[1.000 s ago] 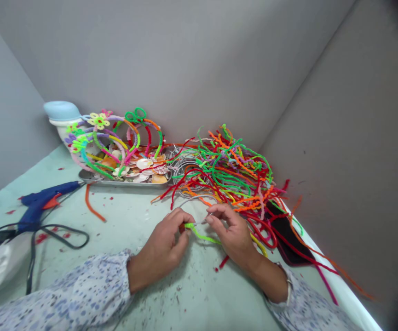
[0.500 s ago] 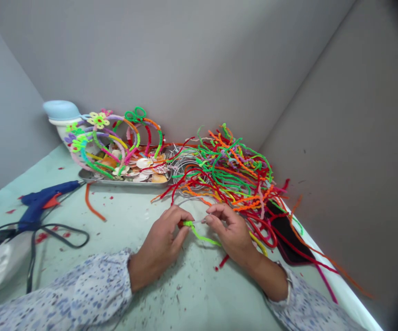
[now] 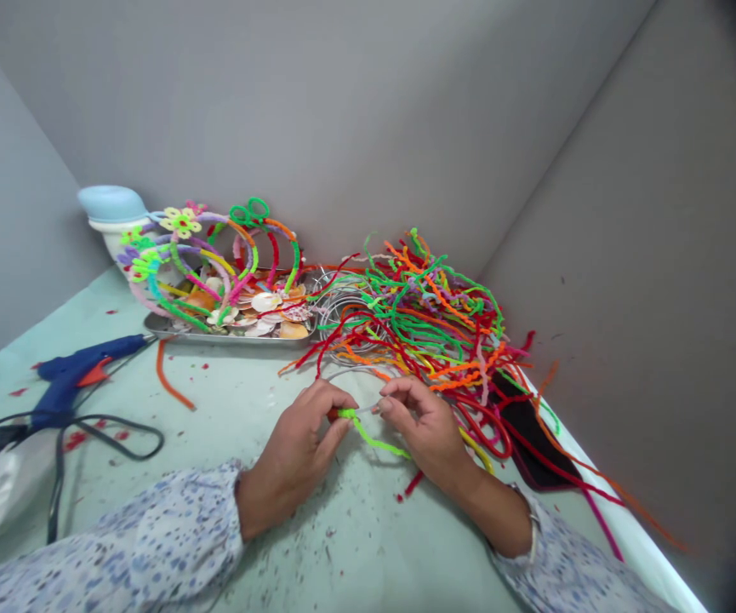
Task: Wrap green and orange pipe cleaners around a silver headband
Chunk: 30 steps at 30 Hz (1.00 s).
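My left hand [image 3: 300,443] pinches the near end of a thin grey wire hoop [image 3: 350,372] where a lime green pipe cleaner [image 3: 373,438] is wound onto it. My right hand [image 3: 422,426] pinches the same wire a little to the right, and the green pipe cleaner trails under its palm. Both hands rest low over the pale green table [image 3: 240,400], fingers closed. Just beyond them lies a tangled heap of pipe cleaners [image 3: 428,319] in red, orange and green.
A metal tray [image 3: 214,334] with shells and finished pipe-cleaner headbands [image 3: 202,255] stands at the back, beside a pale blue-lidded pot [image 3: 111,213]. A blue glue gun [image 3: 77,375] with a black cord lies left. A dark phone [image 3: 530,434] lies right, near the wall.
The hands have shifted very slightly; the green pipe cleaner's wound end sits a bit tighter against the left fingertips. Nothing else has moved.
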{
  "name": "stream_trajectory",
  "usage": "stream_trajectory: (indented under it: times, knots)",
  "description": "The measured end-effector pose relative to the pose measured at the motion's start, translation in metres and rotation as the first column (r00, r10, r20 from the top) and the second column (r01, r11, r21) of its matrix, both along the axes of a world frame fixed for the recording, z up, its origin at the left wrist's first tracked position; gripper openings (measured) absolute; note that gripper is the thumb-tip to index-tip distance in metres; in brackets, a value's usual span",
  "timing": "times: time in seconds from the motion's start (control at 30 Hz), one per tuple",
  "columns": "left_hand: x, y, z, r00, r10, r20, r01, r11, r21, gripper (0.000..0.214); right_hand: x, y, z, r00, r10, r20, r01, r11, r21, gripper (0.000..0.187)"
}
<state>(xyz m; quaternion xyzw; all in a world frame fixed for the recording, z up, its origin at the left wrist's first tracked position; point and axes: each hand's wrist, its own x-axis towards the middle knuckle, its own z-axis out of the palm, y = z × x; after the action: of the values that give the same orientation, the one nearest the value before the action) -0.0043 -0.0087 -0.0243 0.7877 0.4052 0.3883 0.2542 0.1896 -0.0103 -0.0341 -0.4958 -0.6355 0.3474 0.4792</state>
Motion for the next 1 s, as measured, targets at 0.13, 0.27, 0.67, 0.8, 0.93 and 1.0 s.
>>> stream_trajectory:
  times: [0.13, 0.27, 0.67, 0.8, 0.93, 1.0]
  knots:
    - [-0.0003, -0.0003, -0.0012, 1.0, -0.003, 0.01, 0.003, 1.0, -0.007, 0.012, -0.0002, 0.0002, -0.0011, 1.0, 0.004, -0.005, -0.004, 1.0, -0.011, 0.016]
    - [-0.001, -0.0014, -0.0002, 1.0, -0.004, 0.011, 0.004, 1.0, -0.015, 0.009, 0.0004, 0.0016, -0.0029, 1.0, 0.02, -0.016, -0.02, 1.0, -0.016, 0.017]
    - [-0.0023, -0.0033, 0.002, 1.0, -0.011, 0.028, 0.012, 0.999, -0.041, 0.006, -0.0008, 0.0039, -0.0028, 0.999, 0.037, 0.0, -0.037, 0.999, 0.015, 0.016]
    - [-0.003, -0.0045, 0.0022, 0.999, -0.009, 0.036, 0.011, 0.999, -0.053, 0.005, -0.0008, 0.0039, -0.0026, 0.999, 0.037, 0.011, -0.037, 0.999, 0.029, 0.015]
    - [-0.0028, -0.0045, 0.0017, 0.998, -0.005, 0.055, 0.01, 0.997, -0.08, 0.004, -0.001, 0.0028, -0.0035, 0.999, 0.038, 0.011, -0.038, 0.999, 0.023, 0.015]
    - [-0.0025, -0.0041, 0.002, 0.998, -0.007, 0.065, 0.013, 0.995, -0.095, 0.004, -0.0016, 0.0021, -0.0034, 0.999, 0.046, -0.004, -0.046, 0.999, -0.003, 0.014]
